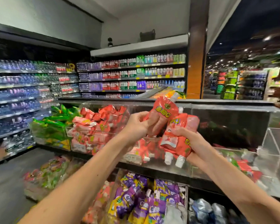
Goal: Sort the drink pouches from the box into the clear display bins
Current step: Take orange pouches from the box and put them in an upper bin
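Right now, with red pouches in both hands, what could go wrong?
The right hand grips several red pouches at once, caps hanging down; one could slip and fall among the purple pouches below.
The red bin on the left looks heaped near its rim; pouches added there might spill over.

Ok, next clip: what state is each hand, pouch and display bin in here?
Left hand: grips one red pouch, spout pointing up.
Right hand: grips a bundle of red pouches, caps pointing down.
Red-pouch bin: heaped full.
Green-pouch bin: full.
Purple-pouch bin: well filled.
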